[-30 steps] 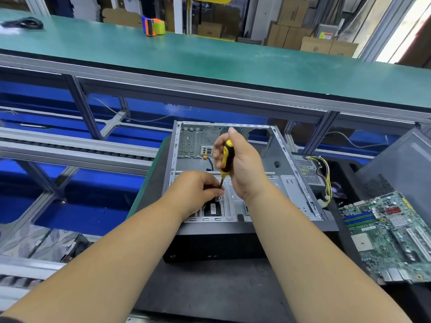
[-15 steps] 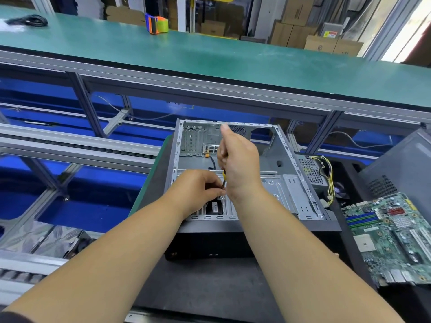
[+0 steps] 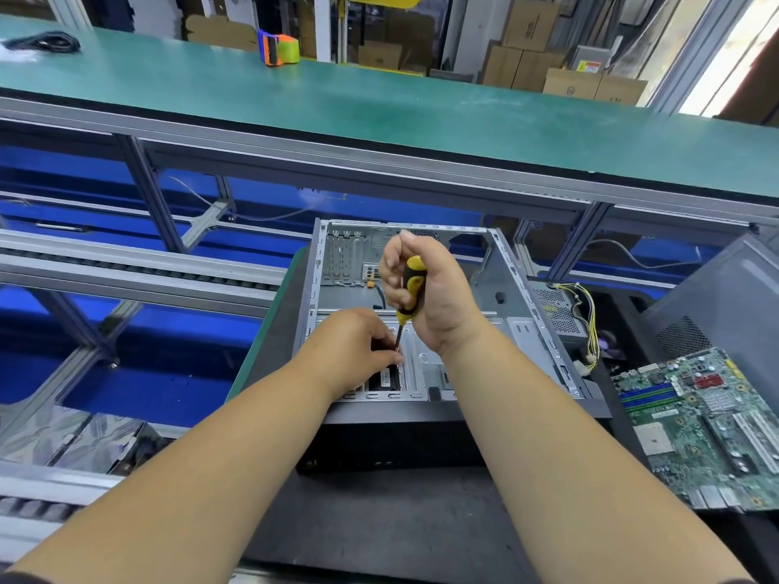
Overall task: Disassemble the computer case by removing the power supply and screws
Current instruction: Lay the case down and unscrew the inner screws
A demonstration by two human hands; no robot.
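An open grey computer case lies on its side on the dark mat, its inside bare metal. My right hand grips a yellow-and-black screwdriver upright, its shaft pointing down onto the case floor. My left hand sits low inside the case, fingertips pinching the shaft near its tip. The screw under the tip is hidden by my fingers. A power supply with yellow and black wires lies outside the case, against its right wall.
A green motherboard lies on the mat at the right, beside a grey side panel. Behind runs a green-topped bench with a tape dispenser. Aluminium conveyor rails and blue bins are on the left.
My right hand has turned on the screwdriver, so its yellow handle shows again after being hidden half a second ago. My left hand has stayed at the tip.
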